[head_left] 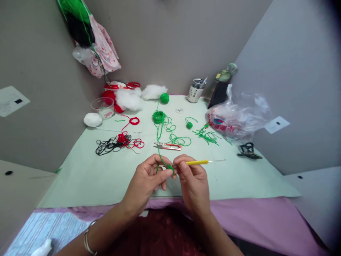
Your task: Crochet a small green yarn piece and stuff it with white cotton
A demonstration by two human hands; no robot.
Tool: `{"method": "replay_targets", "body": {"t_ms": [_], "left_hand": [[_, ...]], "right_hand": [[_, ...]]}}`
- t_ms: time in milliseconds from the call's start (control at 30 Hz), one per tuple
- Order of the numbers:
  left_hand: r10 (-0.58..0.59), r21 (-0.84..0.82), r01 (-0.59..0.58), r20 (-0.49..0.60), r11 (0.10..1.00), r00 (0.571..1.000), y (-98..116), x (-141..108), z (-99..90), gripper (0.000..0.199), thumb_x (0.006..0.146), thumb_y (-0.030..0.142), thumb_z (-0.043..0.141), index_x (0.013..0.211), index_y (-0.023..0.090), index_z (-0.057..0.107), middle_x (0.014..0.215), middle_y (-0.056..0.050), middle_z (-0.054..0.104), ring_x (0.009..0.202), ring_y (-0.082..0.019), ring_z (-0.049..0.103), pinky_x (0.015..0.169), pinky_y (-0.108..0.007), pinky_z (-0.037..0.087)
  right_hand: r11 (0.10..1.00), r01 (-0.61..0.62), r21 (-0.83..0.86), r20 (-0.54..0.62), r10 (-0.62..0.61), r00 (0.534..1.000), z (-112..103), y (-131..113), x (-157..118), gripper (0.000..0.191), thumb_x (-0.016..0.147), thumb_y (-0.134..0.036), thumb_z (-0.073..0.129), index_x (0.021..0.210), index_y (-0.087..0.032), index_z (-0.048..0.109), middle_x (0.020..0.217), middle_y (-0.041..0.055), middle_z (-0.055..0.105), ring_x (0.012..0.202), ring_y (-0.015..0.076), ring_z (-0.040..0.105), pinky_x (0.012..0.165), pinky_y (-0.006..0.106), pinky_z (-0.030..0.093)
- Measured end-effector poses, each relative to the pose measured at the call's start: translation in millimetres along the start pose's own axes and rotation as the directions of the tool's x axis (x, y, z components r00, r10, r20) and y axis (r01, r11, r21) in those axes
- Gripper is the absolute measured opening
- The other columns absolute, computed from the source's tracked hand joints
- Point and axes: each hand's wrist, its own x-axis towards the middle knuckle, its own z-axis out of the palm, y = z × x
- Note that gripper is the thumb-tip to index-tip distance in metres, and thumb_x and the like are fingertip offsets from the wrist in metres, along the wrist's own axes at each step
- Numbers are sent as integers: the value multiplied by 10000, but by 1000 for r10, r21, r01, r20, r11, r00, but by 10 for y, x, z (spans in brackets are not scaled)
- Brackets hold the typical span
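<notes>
My left hand [149, 177] pinches a small green crocheted piece [169, 168] between thumb and fingers, with green yarn running up from it. My right hand [193, 176] is closed on the yellow handle of a crochet hook [197, 162], whose thin metal shaft reaches left to the green piece. Both hands are close together above the table's front part. Just beyond them lie orange-handled thread snips [172, 146], with the yarn passing over their blades. Further back, a loose green yarn coil [158, 117] lies near a small green ball [164, 98].
Black yarn [106, 145], a red ring [134, 121] and a white ball [92, 120] are at left. Green scraps [209, 136], a plastic bag [231, 119], a pen holder [195, 91] and a black hair clip [249, 151] are at right. White stuffing [129, 99] lies behind.
</notes>
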Motion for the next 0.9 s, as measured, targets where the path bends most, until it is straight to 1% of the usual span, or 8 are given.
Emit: {"method": "replay_targets", "body": {"t_ms": [100,200,333,433,600,667,733,900], "left_hand": [[17,-41,-19,-58,999,998,20,-1,19,267,806,357,883,840,165,700,670,54,641,420,-5,352,490,-166,446],[14,-82,-24,-127,996,992,57,1,27,296,770,356,912,819,157,699,602,103,522,419,0,282,483,-161,446],[6,-113,-24,-150,993,989,83,-12,25,314,746,351,931,837,159,701,561,121,453,439,-15,274,494,-159,445],[-29,-142,13,-113,990,993,85,-22,16,311,757,353,927,835,164,693,576,98,501,484,-34,380,579,-177,498],[-24,-118,6,-148,993,989,74,-8,5,346,713,346,953,833,168,681,765,33,653,646,-86,605,685,-218,538],[-1,-83,-13,-165,996,986,65,-1,9,349,707,358,956,828,166,691,759,31,658,646,-95,621,697,-229,551],[-2,-79,-11,-165,997,986,57,5,12,353,700,357,962,823,161,696,755,33,663,632,-87,622,689,-217,552],[-136,-222,121,-52,968,989,47,15,-2,328,746,311,943,841,153,672,774,31,663,641,-65,623,680,-181,568]], "right_hand": [[970,127,-208,59,-117,991,1,-13,-21,125,973,-324,707,938,-271,814,875,5,677,699,106,620,653,236,524],[893,227,-389,169,-173,970,-45,-71,-10,141,951,-298,727,1074,-275,793,954,18,703,768,130,670,720,260,562],[765,389,-514,351,-227,908,-105,-114,15,146,928,-160,726,1009,-263,791,851,8,752,768,148,711,726,256,576],[691,473,-546,399,-282,873,-115,-133,0,189,956,-121,672,987,-266,789,850,18,790,778,157,728,727,259,584],[676,459,-577,409,-247,879,-98,-173,-32,82,942,-215,728,1016,-232,759,878,33,801,758,161,731,733,262,589],[690,432,-581,382,-238,893,-96,-167,-20,35,948,-232,724,966,-228,754,834,21,789,716,148,714,697,247,569],[701,414,-581,352,-243,904,-95,-147,-4,109,979,-215,675,898,-228,748,767,4,766,697,138,701,698,242,552],[649,445,-617,334,-296,895,-92,-97,-12,184,958,-157,655,784,-211,675,661,-28,621,591,109,568,583,231,450]]}}
